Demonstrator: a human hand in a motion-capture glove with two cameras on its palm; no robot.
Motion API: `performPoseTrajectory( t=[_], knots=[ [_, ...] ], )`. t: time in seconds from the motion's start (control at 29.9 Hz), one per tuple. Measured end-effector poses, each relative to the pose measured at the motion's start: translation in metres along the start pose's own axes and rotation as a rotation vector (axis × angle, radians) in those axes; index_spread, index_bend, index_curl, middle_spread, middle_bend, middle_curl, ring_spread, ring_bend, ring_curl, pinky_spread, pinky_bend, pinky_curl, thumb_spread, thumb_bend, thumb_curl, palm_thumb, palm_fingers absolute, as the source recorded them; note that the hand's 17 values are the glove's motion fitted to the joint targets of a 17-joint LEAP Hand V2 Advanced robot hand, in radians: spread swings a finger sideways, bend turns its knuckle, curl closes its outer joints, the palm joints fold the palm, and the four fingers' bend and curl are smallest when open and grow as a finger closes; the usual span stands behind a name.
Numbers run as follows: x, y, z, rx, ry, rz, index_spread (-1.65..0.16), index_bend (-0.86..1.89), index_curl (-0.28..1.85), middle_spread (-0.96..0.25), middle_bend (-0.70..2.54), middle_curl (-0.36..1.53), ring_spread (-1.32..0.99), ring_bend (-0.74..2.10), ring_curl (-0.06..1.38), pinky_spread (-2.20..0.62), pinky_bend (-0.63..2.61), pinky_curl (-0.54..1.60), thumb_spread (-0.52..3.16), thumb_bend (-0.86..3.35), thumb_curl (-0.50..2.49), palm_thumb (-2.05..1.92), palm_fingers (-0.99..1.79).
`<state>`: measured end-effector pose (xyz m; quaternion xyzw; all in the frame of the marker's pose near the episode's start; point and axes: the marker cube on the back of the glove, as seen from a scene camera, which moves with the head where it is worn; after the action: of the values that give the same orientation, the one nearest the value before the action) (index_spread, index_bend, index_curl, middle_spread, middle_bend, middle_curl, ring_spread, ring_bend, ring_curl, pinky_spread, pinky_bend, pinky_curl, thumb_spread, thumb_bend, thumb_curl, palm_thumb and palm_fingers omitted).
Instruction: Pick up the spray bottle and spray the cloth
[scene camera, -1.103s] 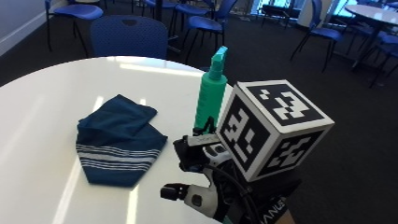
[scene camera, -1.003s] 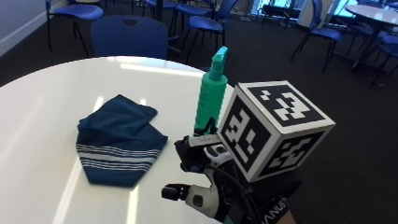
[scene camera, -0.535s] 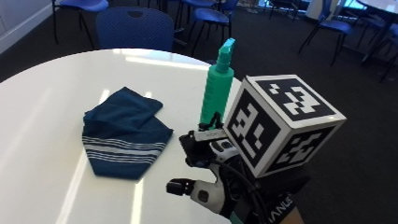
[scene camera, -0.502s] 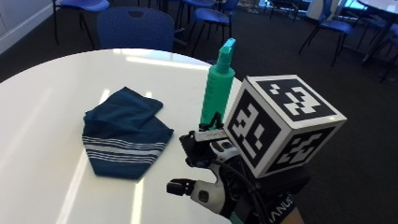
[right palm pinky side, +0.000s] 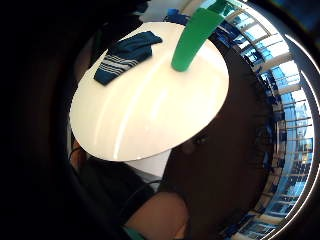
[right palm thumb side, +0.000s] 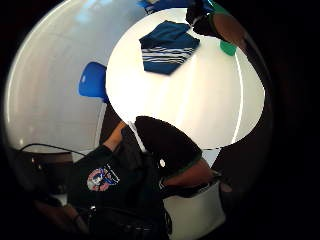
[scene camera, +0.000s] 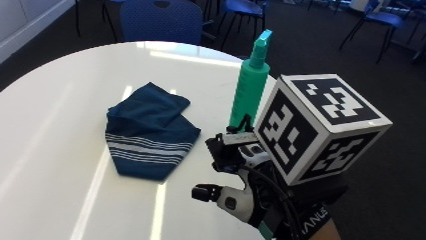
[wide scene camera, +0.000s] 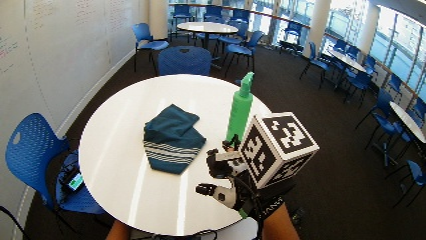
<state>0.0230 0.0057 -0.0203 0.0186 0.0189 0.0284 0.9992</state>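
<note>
Spray bottle (scene camera: 247, 91) stands upright near the table (scene camera: 53, 100) edge, untouched; right hand (scene camera: 253, 185) short of it, finger state can't be told. Tall and narrow: a glancing reach likely tips it off. Cloth (scene camera: 149, 131) lies beside it, further in.

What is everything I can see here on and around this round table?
Spray bottle: one, green, upright on the table near its edge, apart from the cloth.
Cloth: one, dark blue with white stripes, crumpled, lying on the table beside the bottle.
Table: one, white, round.
Chairs: several, blue, around this table and at other tables behind.
Gloved right hand: one, black, near the bottle's base; its fingers are hidden, so whether it touches the bottle cannot be told.
</note>
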Motion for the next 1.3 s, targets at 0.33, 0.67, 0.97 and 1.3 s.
performPoseTrajectory(
  t=[0.33, 0.67, 0.97, 1.3],
  knots=[
    [0.007, -0.005, 0.001, 0.061, -0.036, 0.047, -0.43, 0.33, 0.34, -0.07, 0.26, 0.30, -0.01, 0.24, 0.24, 0.20, 0.13, 0.16, 1.12, -0.02, 0.22, 0.32, 0.49],
    [0.029, -0.034, -0.009, 0.402, -0.278, 0.168, -0.42, 0.23, 0.33, -0.07, 0.24, 0.32, -0.03, 0.31, 0.27, 0.19, 0.18, 0.19, 1.15, 0.00, 0.25, 0.38, 0.62],
    [0.064, -0.075, -0.012, 0.697, -0.500, 0.302, -0.39, 0.14, 0.31, -0.06, 0.29, 0.35, -0.07, 0.37, 0.30, 0.15, 0.18, 0.22, 1.17, 0.01, 0.28, 0.48, 0.87],
    [0.106, -0.132, 0.005, 0.693, -0.740, 0.481, -0.37, 0.11, 0.29, -0.08, 0.30, 0.38, -0.09, 0.39, 0.35, 0.10, 0.21, 0.27, 1.12, 0.04, 0.35, 0.66, 0.84]
  ],
)
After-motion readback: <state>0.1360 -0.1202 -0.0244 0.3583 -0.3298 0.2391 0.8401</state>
